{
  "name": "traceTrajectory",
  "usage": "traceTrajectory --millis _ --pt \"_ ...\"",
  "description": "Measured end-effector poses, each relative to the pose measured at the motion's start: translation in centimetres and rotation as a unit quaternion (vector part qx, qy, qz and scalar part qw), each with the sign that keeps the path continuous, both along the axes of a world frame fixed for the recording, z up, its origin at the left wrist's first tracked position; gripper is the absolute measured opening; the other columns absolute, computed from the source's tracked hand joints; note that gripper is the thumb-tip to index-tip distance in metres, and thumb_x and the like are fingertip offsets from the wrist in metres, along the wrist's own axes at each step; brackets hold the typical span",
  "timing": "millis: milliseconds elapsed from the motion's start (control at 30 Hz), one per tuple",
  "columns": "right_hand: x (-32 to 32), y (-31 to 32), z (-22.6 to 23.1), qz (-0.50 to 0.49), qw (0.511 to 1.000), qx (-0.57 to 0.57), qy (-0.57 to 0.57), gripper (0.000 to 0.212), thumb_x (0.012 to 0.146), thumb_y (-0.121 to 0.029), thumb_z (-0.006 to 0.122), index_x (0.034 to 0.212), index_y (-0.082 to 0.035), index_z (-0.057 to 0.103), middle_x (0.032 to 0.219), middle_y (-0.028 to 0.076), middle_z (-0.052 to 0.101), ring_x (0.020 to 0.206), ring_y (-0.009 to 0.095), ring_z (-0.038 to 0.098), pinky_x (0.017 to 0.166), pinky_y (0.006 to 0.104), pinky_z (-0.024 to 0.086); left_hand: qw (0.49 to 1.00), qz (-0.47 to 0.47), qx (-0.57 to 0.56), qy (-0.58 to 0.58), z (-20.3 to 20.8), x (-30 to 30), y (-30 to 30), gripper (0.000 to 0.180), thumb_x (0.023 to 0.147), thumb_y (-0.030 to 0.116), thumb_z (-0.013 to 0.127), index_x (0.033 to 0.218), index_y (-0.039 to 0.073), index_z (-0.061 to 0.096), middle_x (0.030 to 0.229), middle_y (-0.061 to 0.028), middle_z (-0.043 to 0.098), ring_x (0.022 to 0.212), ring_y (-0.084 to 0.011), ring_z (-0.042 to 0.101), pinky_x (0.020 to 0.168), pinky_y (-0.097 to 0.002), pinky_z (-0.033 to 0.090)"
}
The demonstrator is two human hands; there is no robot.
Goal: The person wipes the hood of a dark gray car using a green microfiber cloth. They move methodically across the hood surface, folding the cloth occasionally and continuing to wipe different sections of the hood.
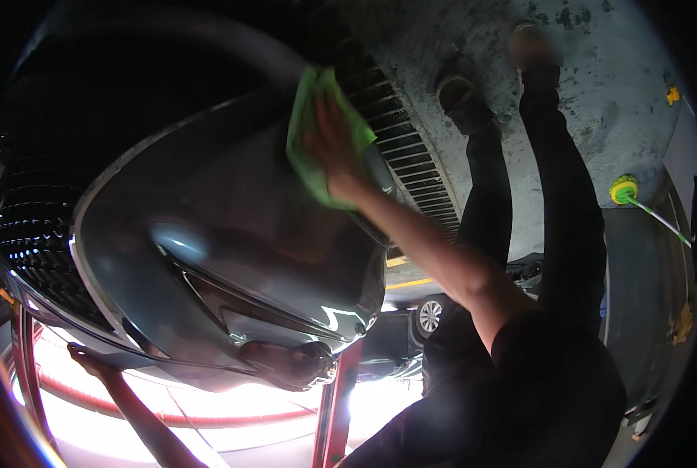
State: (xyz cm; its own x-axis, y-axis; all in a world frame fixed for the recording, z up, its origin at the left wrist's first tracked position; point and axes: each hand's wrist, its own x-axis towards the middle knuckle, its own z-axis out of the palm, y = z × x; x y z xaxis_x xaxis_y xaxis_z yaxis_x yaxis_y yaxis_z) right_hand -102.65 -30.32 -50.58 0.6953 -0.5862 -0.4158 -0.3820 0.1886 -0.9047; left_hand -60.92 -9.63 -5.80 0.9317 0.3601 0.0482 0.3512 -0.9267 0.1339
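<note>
The dark, glossy front of a car (pixel 231 187) fills the left and middle, with its bumper, grille and a lamp in view. My right hand (pixel 333 148) presses a green cloth (pixel 306 168) against the dark panel near the car's lower edge. The cloth bunches up around the fingers, and the hand is slightly blurred. At the lower left, my left hand (pixel 90 361) rests against the car's rim below the grille mesh (pixel 44 249). Its fingers look stretched out, with nothing seen in them. A rounded lamp (pixel 290 363) sits between my two arms.
A slatted drain grate (pixel 411 152) runs along the stained floor (pixel 598 117) beside my legs. A green and yellow mop (pixel 624 189) stands at the right. Another dark car's wheel (pixel 429 316) shows behind, and a red post (pixel 337 405) rises at the bottom.
</note>
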Motion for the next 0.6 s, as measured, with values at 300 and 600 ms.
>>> traceTrajectory --millis 300,600 --pt "-12.3 9.1 -10.6 -0.008 0.975 0.006 0.222 0.083 0.091 -0.031 0.077 0.158 -0.008 0.033 0.148 0.023 0.051 0.134 0.042 0.051 0.112 0.0480 0.043 0.999 -0.033 0.001 0.016 0.4 0.6 -0.1 0.065 0.106 0.053 0.035 0.156 0.012 0.036 0.157 -0.0157 0.039 0.137 -0.0361 0.050 0.112 -0.0545 0.048" --pt "-16.1 10.0 -6.5 0.000 0.987 -0.102 0.124 0.081 0.090 -0.026 0.078 0.156 -0.009 0.036 0.144 0.023 0.053 0.127 0.045 0.056 0.105 0.0505 0.049 0.997 -0.068 0.047 -0.006 1.5 1.0 0.7 0.066 0.108 0.053 0.032 0.159 0.012 0.033 0.163 -0.0177 0.032 0.145 -0.0379 0.041 0.116 -0.0568 0.043"
